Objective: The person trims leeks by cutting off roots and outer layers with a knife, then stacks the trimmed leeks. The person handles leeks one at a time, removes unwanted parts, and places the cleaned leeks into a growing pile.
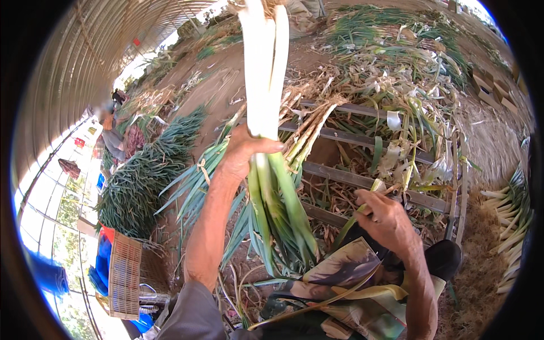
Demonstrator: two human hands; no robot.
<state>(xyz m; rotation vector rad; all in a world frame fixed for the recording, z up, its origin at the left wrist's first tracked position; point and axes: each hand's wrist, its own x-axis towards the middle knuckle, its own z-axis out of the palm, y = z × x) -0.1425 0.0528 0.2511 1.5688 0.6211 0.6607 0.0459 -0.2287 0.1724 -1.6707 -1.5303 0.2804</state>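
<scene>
My left hand [249,150] is closed around a few large green onions [262,79], held upright with the thick white shanks and roots at the top and the green leaves hanging below. My right hand [385,218] is to the right of them, its fingers curled around a peeled green onion leaf [347,228] that runs down toward my lap. Just behind the held onions, unpeeled onions with dry, brownish roots [309,133] lie on a metal rack [351,177].
Stripped skins and leaves [396,85] are heaped over and beyond the rack. A large pile of green onions [150,175] lies at the left, near another person [115,136]. Trimmed onions [510,221] are laid out at the right. A woven basket [124,275] stands at the lower left.
</scene>
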